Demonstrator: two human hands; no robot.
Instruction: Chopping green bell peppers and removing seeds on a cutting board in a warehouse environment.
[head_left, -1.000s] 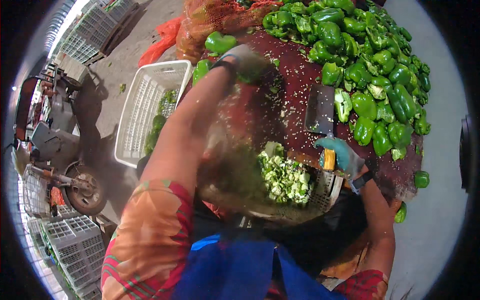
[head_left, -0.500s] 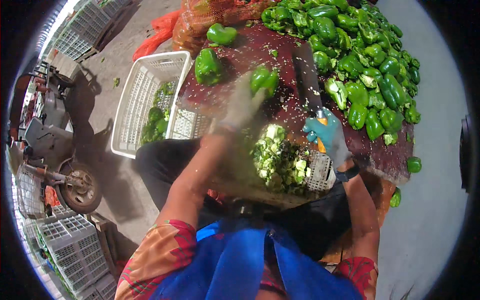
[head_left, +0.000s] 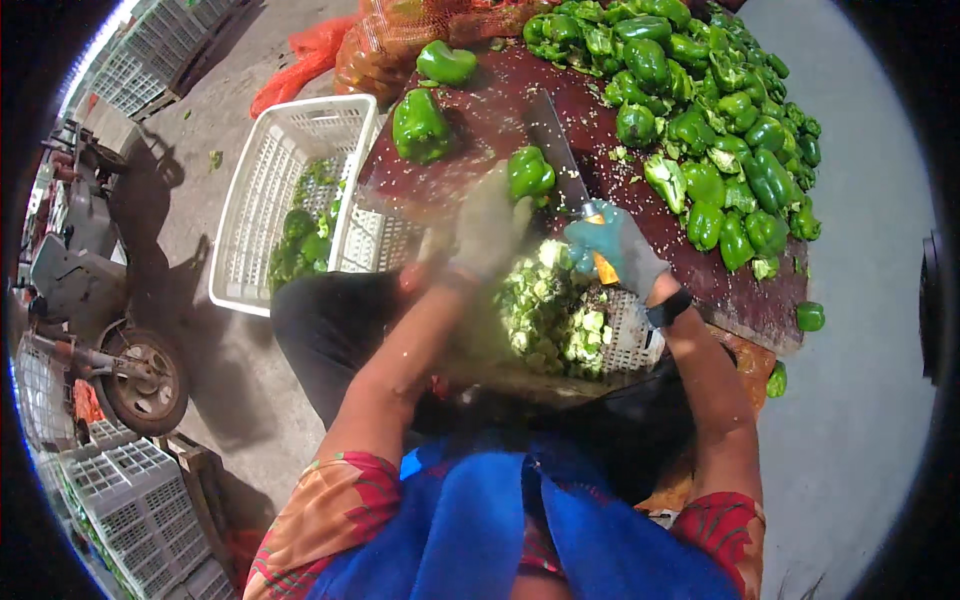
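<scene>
My left hand (head_left: 488,225), in a pale glove and hazy in the view, grips the near left side of a green bell pepper (head_left: 531,172) over the board's near edge. In a teal and grey glove, my right hand (head_left: 612,240) is closed round the orange handle of a knife. The wide knife blade (head_left: 558,145) points away from me, just right of that pepper. Below both hands, a white crate (head_left: 632,340) holds pale chopped pepper cores (head_left: 545,310). Two whole bell peppers, one nearer (head_left: 420,126) and one farther (head_left: 446,63), lie on the board's left part.
A large heap of green peppers (head_left: 735,130) covers the right of the dark red board (head_left: 485,110), which is strewn with seeds. To the left stands a white crate (head_left: 240,240) with green pieces. Mesh sacks (head_left: 385,55) lie behind; a motorbike (head_left: 145,375) and stacked crates (head_left: 140,500) stand farther left.
My right hand and the knife have moved left, bringing the blade beside the bell pepper. The left hand and that pepper have come slightly nearer to me.
</scene>
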